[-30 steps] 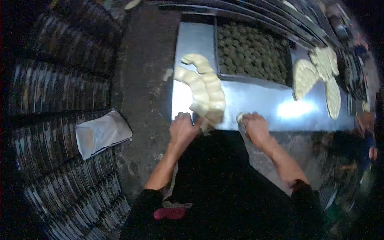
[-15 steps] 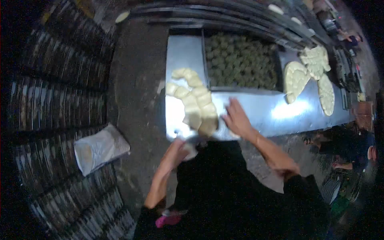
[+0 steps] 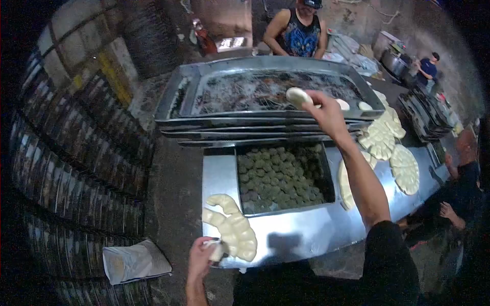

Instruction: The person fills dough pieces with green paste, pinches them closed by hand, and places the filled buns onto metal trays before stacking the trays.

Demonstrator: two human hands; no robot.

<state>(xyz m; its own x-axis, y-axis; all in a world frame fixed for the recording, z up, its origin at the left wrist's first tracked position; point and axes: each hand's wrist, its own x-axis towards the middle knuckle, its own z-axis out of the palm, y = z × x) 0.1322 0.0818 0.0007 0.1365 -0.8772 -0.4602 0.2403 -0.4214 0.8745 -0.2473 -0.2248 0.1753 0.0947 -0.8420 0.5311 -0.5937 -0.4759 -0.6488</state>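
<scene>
My right hand is raised over the top metal tray, its fingers closed on a pale round dough disc. Near the table's left front corner, my left hand pinches a small pale piece, probably dough, beside a fan of dough portions. A dark tray filled with greenish-brown balls rests on the metal table. Several pale discs lie at the right end of the top tray.
More dough sheets lie on the table's right side. Tray racks and a white sack stand at left. One person is behind the tray stack, another farther back, and a third at right.
The view has tilted up, showing the tray stack and people behind it. My right hand has moved from above the table to over the top tray and now visibly holds a disc.
</scene>
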